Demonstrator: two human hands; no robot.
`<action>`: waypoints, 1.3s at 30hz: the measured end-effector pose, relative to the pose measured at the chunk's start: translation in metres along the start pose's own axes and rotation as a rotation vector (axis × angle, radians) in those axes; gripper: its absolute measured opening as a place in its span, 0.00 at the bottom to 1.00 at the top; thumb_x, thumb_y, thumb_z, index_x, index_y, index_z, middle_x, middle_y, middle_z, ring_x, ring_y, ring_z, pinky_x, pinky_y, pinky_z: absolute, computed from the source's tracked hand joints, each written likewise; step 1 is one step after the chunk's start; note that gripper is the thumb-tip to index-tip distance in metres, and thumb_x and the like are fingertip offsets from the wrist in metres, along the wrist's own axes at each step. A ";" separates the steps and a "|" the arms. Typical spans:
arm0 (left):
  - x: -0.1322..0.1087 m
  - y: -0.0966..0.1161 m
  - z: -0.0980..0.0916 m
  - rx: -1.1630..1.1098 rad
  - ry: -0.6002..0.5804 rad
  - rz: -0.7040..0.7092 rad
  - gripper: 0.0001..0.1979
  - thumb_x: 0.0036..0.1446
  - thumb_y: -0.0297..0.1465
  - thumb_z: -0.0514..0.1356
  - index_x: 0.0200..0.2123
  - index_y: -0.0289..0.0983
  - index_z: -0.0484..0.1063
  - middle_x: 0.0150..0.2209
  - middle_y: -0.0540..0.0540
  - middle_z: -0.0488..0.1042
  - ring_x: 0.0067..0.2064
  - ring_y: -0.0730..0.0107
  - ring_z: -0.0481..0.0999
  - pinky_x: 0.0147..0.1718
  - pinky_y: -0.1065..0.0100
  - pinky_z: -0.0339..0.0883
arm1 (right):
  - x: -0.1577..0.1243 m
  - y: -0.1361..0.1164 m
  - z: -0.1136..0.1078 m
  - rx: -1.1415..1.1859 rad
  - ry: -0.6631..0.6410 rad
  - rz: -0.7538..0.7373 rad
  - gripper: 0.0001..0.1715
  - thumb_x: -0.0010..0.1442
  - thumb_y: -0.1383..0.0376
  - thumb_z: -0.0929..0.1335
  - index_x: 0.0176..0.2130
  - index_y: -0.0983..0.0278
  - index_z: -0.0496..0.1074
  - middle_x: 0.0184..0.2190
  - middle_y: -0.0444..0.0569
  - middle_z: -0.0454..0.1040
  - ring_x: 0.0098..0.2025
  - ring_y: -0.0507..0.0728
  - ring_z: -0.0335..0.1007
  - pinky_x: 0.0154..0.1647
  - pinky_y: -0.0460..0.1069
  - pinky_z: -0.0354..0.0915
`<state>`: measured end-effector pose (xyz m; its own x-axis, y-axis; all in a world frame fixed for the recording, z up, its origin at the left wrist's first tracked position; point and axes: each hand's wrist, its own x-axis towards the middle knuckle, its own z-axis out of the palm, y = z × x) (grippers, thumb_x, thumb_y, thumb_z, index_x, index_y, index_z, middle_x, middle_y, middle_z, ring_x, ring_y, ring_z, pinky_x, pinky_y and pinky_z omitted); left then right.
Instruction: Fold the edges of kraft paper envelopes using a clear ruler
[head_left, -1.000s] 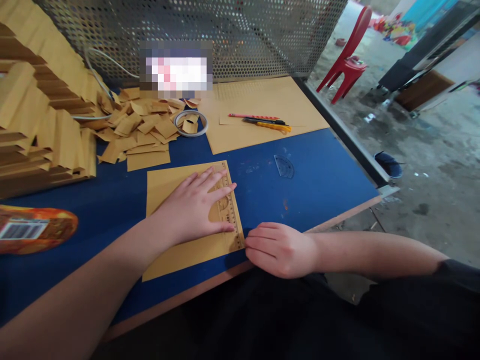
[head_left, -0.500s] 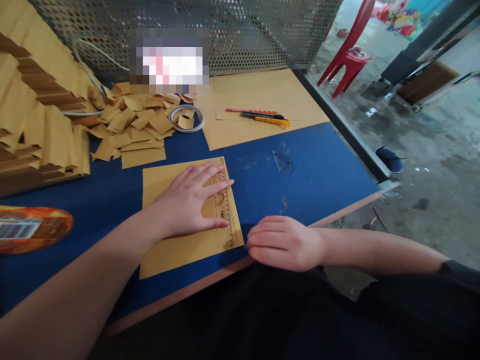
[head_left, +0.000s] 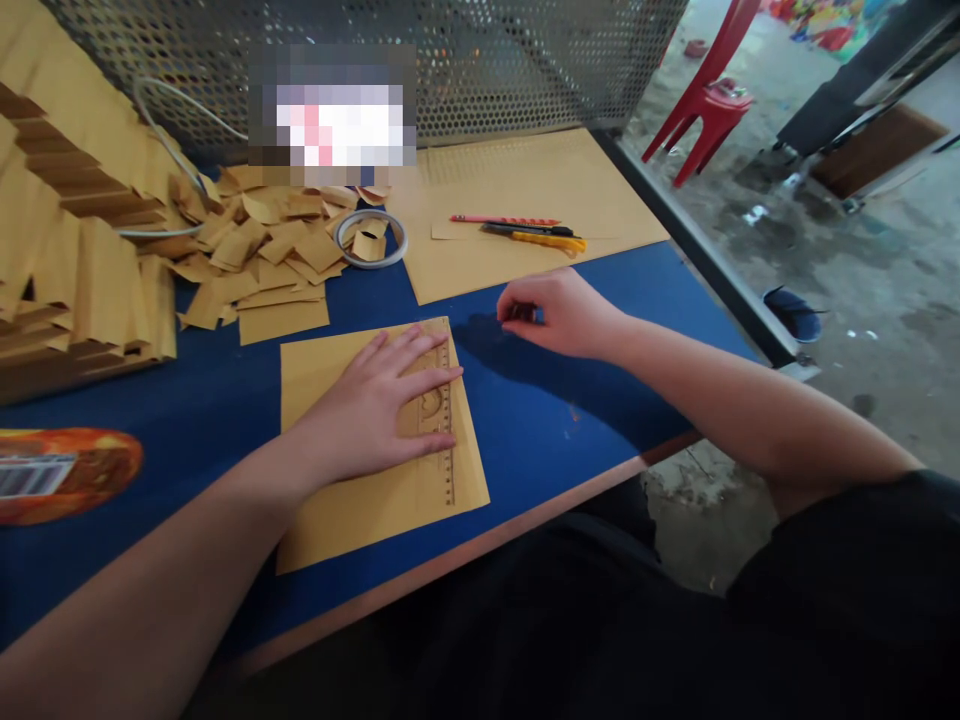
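Note:
My left hand lies flat with spread fingers on a clear plastic ruler, pressing it against a sheet of brown paper. The ruler runs near the sheet's right edge, leaving a narrow strip of paper beyond it. Over the blue tabletop, right of the sheet, hovers my right hand, its fingers loosely curled towards the thumb around a hollow. Nothing shows in its grip. A yellow and black utility knife and a red patterned pencil lie just behind that hand.
The knife and pencil rest on larger brown sheets. A tape roll sits beside loose paper pieces. Folded brown paper stacks rise at left, near an orange item with a barcode. A perforated metal panel borders the table's back.
My right hand has risen from the table's front edge and moved back towards the knife and pencil. The ruler's near end has shifted slightly left. The clear protractor is now hidden.

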<state>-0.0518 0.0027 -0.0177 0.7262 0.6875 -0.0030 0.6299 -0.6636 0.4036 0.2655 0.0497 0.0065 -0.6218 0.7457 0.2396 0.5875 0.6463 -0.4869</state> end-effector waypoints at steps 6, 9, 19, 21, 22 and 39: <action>0.002 -0.004 -0.002 -0.055 0.188 -0.110 0.21 0.68 0.46 0.59 0.57 0.44 0.80 0.70 0.41 0.76 0.75 0.43 0.68 0.77 0.32 0.53 | 0.023 0.017 0.007 -0.265 -0.007 -0.001 0.09 0.63 0.71 0.69 0.41 0.67 0.80 0.42 0.56 0.81 0.44 0.60 0.74 0.49 0.55 0.67; 0.003 -0.007 -0.003 -0.065 0.262 -0.172 0.18 0.68 0.42 0.58 0.55 0.42 0.80 0.65 0.40 0.80 0.72 0.44 0.72 0.75 0.36 0.60 | 0.011 -0.003 0.023 -0.330 0.044 -0.234 0.13 0.67 0.73 0.66 0.46 0.67 0.80 0.51 0.60 0.81 0.52 0.63 0.74 0.55 0.57 0.67; 0.002 -0.011 0.003 -0.021 0.312 -0.166 0.18 0.70 0.39 0.56 0.55 0.39 0.78 0.63 0.38 0.80 0.71 0.43 0.73 0.71 0.38 0.66 | -0.011 -0.055 0.050 -0.285 -0.181 -0.780 0.15 0.75 0.60 0.65 0.53 0.63 0.78 0.62 0.58 0.79 0.69 0.66 0.71 0.71 0.66 0.61; 0.002 -0.012 0.003 -0.025 0.311 -0.166 0.18 0.70 0.39 0.56 0.55 0.40 0.77 0.63 0.38 0.80 0.71 0.43 0.73 0.72 0.37 0.66 | -0.008 -0.053 0.047 -0.276 -0.172 -0.789 0.15 0.76 0.59 0.65 0.51 0.63 0.77 0.60 0.59 0.80 0.68 0.66 0.72 0.72 0.66 0.61; 0.002 -0.012 0.003 -0.024 0.312 -0.167 0.17 0.70 0.39 0.56 0.56 0.41 0.77 0.63 0.39 0.80 0.71 0.43 0.73 0.72 0.37 0.66 | -0.007 -0.053 0.047 -0.277 -0.166 -0.798 0.15 0.78 0.58 0.64 0.51 0.64 0.77 0.59 0.59 0.80 0.67 0.66 0.73 0.72 0.66 0.61; 0.003 -0.014 0.004 -0.016 0.312 -0.162 0.18 0.71 0.41 0.55 0.56 0.41 0.76 0.63 0.38 0.79 0.71 0.44 0.73 0.72 0.38 0.65 | 0.000 -0.048 0.049 -0.263 -0.189 -0.863 0.24 0.83 0.54 0.59 0.50 0.63 0.78 0.58 0.56 0.80 0.65 0.65 0.73 0.72 0.65 0.58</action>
<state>-0.0579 0.0131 -0.0271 0.4966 0.8421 0.2103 0.7240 -0.5356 0.4347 0.2120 0.0105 -0.0116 -0.9597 -0.0363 0.2788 -0.0353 0.9993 0.0089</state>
